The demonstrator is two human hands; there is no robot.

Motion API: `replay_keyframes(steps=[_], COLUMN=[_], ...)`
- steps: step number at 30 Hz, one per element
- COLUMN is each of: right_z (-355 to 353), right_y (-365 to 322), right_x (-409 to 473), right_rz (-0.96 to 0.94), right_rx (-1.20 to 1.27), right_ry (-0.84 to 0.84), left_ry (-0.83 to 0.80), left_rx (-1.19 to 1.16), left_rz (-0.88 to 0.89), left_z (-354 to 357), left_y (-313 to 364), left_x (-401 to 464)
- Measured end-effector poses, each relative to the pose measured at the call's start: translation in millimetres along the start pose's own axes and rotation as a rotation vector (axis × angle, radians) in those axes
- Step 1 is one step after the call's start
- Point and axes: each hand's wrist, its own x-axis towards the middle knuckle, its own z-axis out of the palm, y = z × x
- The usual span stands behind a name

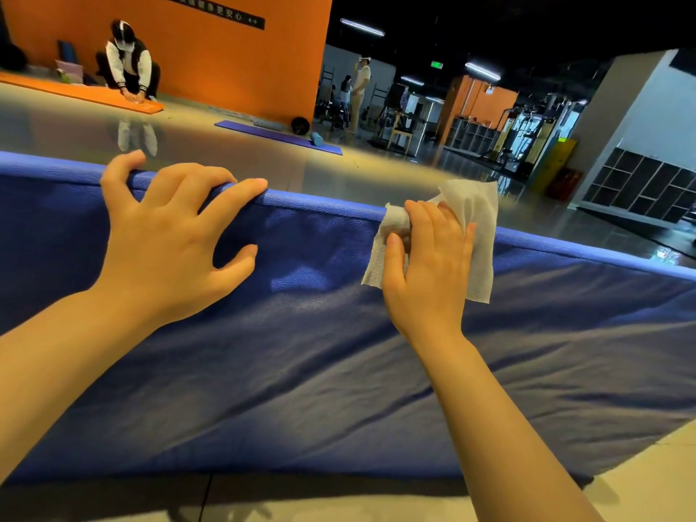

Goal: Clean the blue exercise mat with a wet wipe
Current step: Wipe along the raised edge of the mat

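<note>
Blue exercise mat (339,371) spread before me, my left hand (169,243) gripping its raised far edge, my right hand (429,258) clutching the wet wipe (474,220) draped over that edge

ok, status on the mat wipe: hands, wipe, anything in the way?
Left hand grips the far edge of the blue mat, fingers curled over. Right hand presses the wet wipe on that edge. Nothing blocking along the edge.
</note>
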Motion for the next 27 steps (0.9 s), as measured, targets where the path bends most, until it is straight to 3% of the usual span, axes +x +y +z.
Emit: replay_keyframes(steps=[10, 15, 19, 21, 27], right_z=[-1.6, -5.4, -5.7, -7.1, -29.9], right_y=[6.1, -12.5, -25.3, -10.2, 76.0], right_x=[0.6, 9.8, 13.3, 16.6, 30.2], right_rz=[-0.040, -0.278, -0.318, -0.270, 0.110], right_rx=[-0.026, 0.015, 0.041, 0.019, -0.227], right_ry=[-0.023, -0.267, -0.323, -0.308, -0.091], left_ry=[-0.006, 0.018, 0.014, -0.007, -0.059], left_rx=[-0.008, 0.013, -0.001, 0.005, -0.028], left_rz=[-0.017, 0.005, 0.009, 0.019, 0.057], left_z=[5.2, 7.1, 6.6, 7.1, 10.3], left_y=[-0.4, -0.3, 0.1, -3.5, -16.4], left_x=[5.0, 2.1, 1.6, 1.1, -0.4])
